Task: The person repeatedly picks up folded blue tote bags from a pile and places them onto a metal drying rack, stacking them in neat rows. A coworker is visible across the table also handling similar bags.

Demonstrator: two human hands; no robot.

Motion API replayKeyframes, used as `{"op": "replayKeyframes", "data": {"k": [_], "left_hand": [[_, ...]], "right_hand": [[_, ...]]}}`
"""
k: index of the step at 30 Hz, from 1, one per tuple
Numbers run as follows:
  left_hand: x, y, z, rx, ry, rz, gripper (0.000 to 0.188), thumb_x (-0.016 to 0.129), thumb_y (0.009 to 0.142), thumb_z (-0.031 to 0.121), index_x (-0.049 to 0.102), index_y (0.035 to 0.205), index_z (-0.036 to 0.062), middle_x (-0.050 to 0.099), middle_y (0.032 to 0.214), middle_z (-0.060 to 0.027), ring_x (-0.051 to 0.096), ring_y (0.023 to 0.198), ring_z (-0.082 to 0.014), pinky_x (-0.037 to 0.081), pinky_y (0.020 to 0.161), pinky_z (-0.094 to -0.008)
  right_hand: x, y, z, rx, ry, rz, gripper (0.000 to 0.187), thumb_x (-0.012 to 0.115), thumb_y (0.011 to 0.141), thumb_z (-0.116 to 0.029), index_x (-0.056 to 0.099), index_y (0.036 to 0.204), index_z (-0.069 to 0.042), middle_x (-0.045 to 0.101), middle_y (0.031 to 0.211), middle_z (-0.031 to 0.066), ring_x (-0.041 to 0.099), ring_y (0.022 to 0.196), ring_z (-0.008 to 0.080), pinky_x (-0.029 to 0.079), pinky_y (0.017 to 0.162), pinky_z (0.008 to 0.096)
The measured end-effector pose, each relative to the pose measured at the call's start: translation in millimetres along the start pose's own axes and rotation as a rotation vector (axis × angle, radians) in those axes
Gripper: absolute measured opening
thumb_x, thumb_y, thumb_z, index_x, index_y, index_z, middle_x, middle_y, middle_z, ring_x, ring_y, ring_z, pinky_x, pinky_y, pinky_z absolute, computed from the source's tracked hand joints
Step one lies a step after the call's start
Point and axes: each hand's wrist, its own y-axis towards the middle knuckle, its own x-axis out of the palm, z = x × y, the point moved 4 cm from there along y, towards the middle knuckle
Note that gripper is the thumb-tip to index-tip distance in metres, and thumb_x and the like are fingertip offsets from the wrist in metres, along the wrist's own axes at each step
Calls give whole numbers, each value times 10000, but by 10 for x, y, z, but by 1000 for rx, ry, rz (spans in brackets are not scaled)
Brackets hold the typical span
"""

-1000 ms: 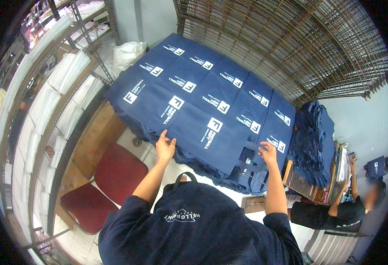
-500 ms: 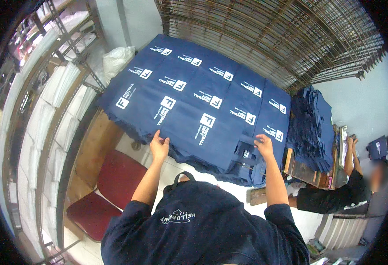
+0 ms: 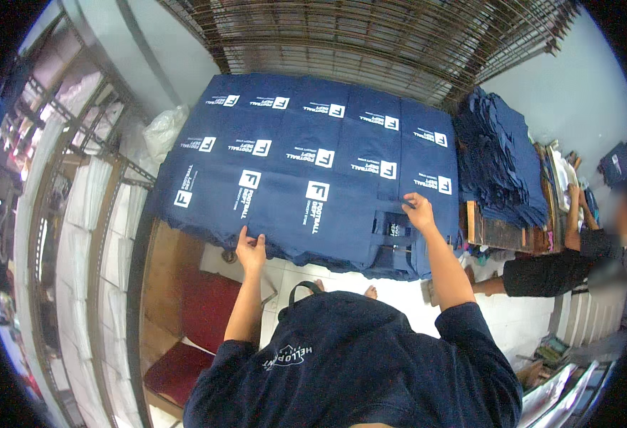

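Navy fabric bags (image 3: 310,153) with white prints lie in overlapping rows over a wide work surface before me. One navy bag (image 3: 342,232) lies across the near edge, its cut-out handle opening toward the right. My left hand (image 3: 251,250) is at this bag's near left edge, thumb and forefinger closed on the fabric; the fingertips partly hide the grip. Beside the handle opening, my right hand (image 3: 419,212) pinches the bag's upper right part between thumb and fingers.
To the right, a pile of navy fabric pieces (image 3: 499,157) sits on a wooden stand (image 3: 502,227). Beyond it works another person (image 3: 556,274). Wire racks (image 3: 370,39) hang over the far side. Shelving with white stacks (image 3: 85,228) and a red chair (image 3: 210,307) stand left.
My view has shifted and turned, so the bags appear more level. Both hands keep nearly the same places on the near bag.
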Motion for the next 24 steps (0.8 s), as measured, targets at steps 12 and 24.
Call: {"op": "replayKeyframes", "data": {"k": [12, 24], "left_hand": [[-1648, 24, 600, 401, 161, -72, 446, 665, 789, 114, 506, 1179, -31, 576, 895, -71, 540, 830, -147, 443, 776, -280], [-2383, -1000, 785, -256, -27, -144, 472, 670, 809, 251, 522, 1192, 20, 580, 1076, -188, 567, 974, -216, 468, 815, -350]], "right_hand": [[-889, -154, 632, 85, 280, 202, 251, 666, 784, -154, 604, 994, -30, 629, 794, 56, 575, 729, 107, 465, 660, 259], [-2364, -369, 1888, 392, 873, 659, 203, 643, 814, -193, 594, 987, -101, 615, 797, 4, 580, 628, 72, 404, 521, 200]]}}
